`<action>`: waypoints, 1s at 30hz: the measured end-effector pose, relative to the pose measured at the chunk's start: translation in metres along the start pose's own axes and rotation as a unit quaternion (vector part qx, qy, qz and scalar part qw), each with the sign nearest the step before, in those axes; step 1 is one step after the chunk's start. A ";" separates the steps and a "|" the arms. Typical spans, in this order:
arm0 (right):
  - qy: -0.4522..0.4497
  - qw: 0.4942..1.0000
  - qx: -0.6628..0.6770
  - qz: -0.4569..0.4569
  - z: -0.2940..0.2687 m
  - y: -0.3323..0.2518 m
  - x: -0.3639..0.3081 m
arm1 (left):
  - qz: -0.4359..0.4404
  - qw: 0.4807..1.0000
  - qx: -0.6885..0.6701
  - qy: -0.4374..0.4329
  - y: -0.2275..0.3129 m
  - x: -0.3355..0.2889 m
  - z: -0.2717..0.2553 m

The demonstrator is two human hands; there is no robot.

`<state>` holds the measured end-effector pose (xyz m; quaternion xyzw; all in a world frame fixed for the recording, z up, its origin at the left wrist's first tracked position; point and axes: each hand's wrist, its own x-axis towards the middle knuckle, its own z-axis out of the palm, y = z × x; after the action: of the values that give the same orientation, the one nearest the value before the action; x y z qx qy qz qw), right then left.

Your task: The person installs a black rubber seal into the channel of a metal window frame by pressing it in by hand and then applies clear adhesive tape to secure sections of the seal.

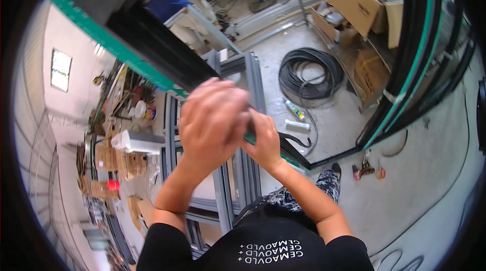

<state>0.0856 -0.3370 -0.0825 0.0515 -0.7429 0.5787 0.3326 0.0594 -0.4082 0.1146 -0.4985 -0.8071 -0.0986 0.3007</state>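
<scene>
A long dark frame bar (pixel 164 43) with green film (pixel 111 51) along its side slants from the upper left down to the right, beneath both hands. My left hand (pixel 212 121) is over the bar, fingers curled and slightly blurred; whatever lies under them is hidden. Just right of it, my right hand (pixel 264 139) closes around the bar, its fingers partly covered by the left. A black rubber strip (pixel 298 140) with a hooked end sticks out beside the right hand.
Grey frames (pixel 248 78) are stacked behind and below the bar. A black coil (pixel 310 73) and sealant tubes (pixel 296 124) lie on the floor. Cardboard boxes (pixel 347 0) stand at the upper right, black-and-green strips (pixel 415 63) hang right, and a red tool (pixel 363 171) lies near my foot.
</scene>
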 end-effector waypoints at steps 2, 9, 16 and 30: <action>0.004 0.996 -0.061 0.068 0.000 0.030 -0.049 | 0.054 0.980 -0.001 -0.189 -0.003 -0.007 0.015; -0.042 0.957 -0.197 0.210 -0.003 0.121 -0.177 | 0.237 0.905 0.147 -0.321 0.001 -0.048 0.079; -0.074 0.956 -0.066 0.276 -0.038 0.135 -0.170 | 0.195 0.890 0.092 -0.402 0.023 -0.057 0.116; -0.071 0.970 -0.181 0.145 -0.025 0.096 -0.124 | 0.177 0.814 0.255 -0.491 0.012 0.000 0.068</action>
<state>0.1479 -0.3220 -0.2277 -0.0771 -0.8562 0.4720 0.1957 0.0434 -0.3713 0.0588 -0.5203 -0.7418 0.4232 -0.0066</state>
